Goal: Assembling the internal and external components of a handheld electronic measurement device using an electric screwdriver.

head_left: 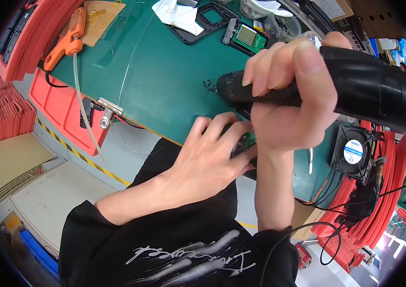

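Note:
A black electric screwdriver [368, 88] is gripped in my right hand [291, 95], with the fingers wrapped round its body. Its tip points left and is at a small pile of black screws [208, 85] on the green mat; whether a screw is on the tip is too small to tell. Lower down, near the table's front edge, my left hand [208, 155] curls its fingers over a green circuit board [246, 142] in a dark housing. Most of that piece is hidden under my fingers and behind my right wrist.
A display module [247, 36] and a black plastic frame [208, 21] lie at the back. An orange glue gun [71, 40] rests at the far left, near a metal clip [109, 112] on the table edge. A black fan [354, 152] and cables stand at the right.

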Available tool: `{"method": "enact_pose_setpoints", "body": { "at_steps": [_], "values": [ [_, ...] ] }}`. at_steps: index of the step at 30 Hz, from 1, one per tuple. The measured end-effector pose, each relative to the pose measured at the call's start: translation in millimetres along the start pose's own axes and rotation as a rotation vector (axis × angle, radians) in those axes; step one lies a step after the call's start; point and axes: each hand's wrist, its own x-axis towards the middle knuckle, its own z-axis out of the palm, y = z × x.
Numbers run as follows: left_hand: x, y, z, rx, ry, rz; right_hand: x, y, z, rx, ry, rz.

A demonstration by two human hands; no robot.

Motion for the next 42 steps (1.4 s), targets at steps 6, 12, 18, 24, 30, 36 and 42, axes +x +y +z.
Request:
{"method": "enact_pose_setpoints", "body": {
  "at_steps": [6,12,18,24,30,36,42],
  "values": [
    [1,0,-2,0.0,0.012,0.007,-4,-5,-9,0.177,-0.047,-0.068],
    [1,0,-2,-0.031,0.013,0.001,-26,-54,-36,0.337,-0.132,-0.192],
    [3,2,-5,-0.106,-0.003,-0.058,-63,-69,-65,0.28,-0.05,-0.191],
    [5,2,-5,-0.108,-0.028,-0.058,-78,-69,-70,0.226,0.012,-0.182],
    [4,5,-6,-0.074,-0.038,-0.07,-79,-68,-73,0.247,-0.002,-0.16],
    [4,4,-4,-0.067,-0.026,-0.065,-79,-66,-70,0.226,0.014,-0.16],
    [3,3,-3,-0.064,-0.027,-0.064,-78,-65,-71,0.228,-0.013,-0.148]
  ]
}}
